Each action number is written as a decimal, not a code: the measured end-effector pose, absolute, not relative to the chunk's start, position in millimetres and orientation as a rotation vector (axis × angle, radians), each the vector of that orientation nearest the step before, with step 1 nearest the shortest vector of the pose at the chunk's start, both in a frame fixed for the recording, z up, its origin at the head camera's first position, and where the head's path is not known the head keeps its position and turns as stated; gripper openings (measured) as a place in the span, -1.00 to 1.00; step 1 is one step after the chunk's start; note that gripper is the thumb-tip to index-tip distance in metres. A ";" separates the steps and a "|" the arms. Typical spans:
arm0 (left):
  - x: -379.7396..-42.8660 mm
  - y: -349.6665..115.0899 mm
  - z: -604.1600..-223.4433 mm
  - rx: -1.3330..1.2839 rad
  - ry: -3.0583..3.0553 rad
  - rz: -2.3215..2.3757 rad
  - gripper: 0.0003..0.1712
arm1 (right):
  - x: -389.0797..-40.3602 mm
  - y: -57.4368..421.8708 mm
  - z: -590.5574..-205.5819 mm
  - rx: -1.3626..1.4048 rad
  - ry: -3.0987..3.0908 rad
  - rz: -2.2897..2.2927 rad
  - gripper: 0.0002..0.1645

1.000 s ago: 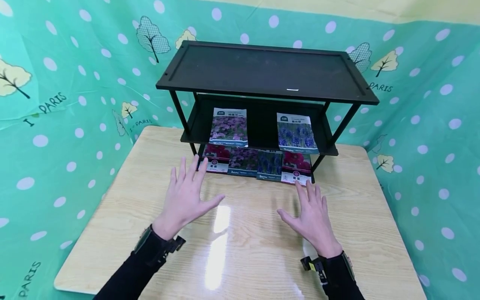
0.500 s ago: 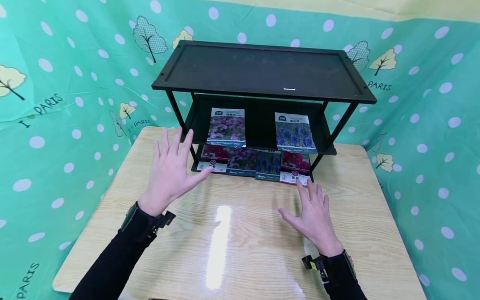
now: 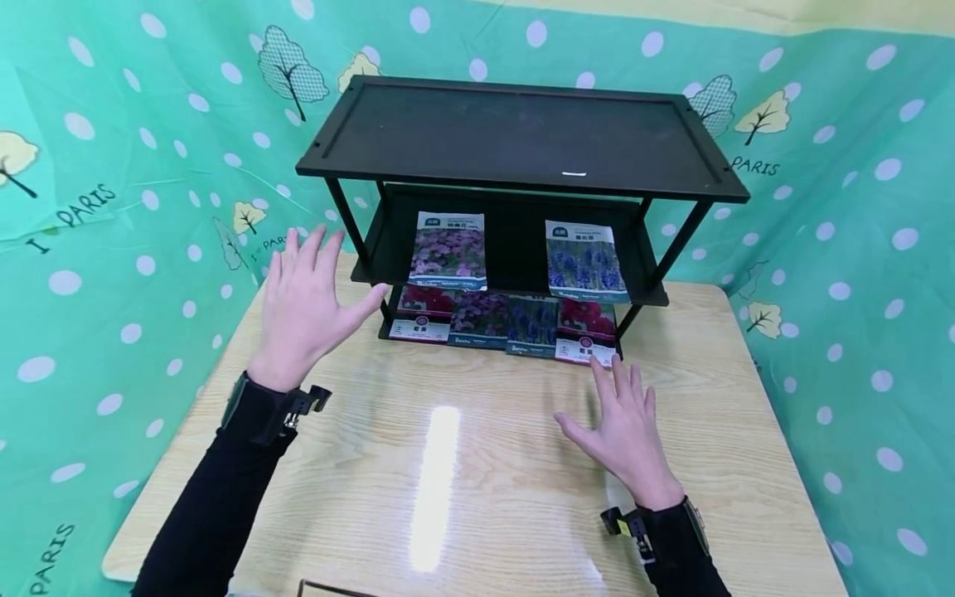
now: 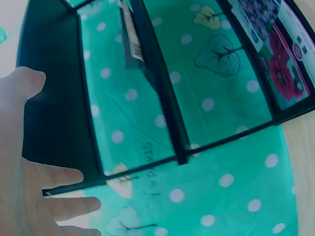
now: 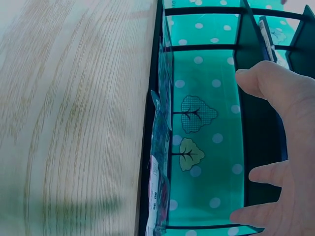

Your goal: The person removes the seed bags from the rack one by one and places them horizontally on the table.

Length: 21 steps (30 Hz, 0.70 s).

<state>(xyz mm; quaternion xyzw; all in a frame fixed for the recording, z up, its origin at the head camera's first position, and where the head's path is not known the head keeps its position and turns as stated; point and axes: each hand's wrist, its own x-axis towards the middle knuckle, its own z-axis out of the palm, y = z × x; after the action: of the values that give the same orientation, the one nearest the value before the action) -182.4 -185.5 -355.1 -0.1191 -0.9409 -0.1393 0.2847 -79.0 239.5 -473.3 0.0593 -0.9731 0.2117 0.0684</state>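
My left hand (image 3: 298,311) is raised with fingers spread, to the left of a black tiered rack (image 3: 522,137), holding nothing. In the left wrist view its thumb and fingers overlap a dark shelf. My right hand (image 3: 627,435) hovers with spread fingers before the rack's lower right corner, also holding nothing. Its fingertips overlap the lower edge of a red-flower seed packet (image 3: 587,332). On the middle shelf lie a pink-flower packet (image 3: 448,253) and a blue-flower packet (image 3: 587,264). Below, another red-flower packet (image 3: 421,313), a purple one (image 3: 480,320) and a blue one (image 3: 532,325) form a row.
The rack stands at the back of a light wooden table (image 3: 477,464). Behind and beside it hangs a green polka-dot cloth (image 3: 104,290). A small white mark (image 3: 574,174) shows on the top shelf. A dark-edged object (image 3: 332,588) peeks in at the bottom edge.
My left hand has moved left and farther forward, away from the packets' row. The right hand has stayed nearly still. A dark-edged object has come into view at the bottom.
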 end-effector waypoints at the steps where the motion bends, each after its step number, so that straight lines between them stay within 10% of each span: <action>1: -184.9 -186.6 -357.2 -0.306 -2.539 -0.384 0.10 | -79.3 239.6 -473.7 0.179 -2.931 0.641 0.25; 21: -232.1 -192.2 -389.2 -0.107 -2.817 -0.675 0.21 | -84.4 239.5 -477.2 0.155 -2.922 0.610 0.24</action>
<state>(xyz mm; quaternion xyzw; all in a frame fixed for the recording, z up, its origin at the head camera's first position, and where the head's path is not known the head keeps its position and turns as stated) -232.1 -192.2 -389.2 -0.0368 -0.9647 -0.2310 0.1211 -84.4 239.5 -477.2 0.0517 -0.9748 0.2034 0.0763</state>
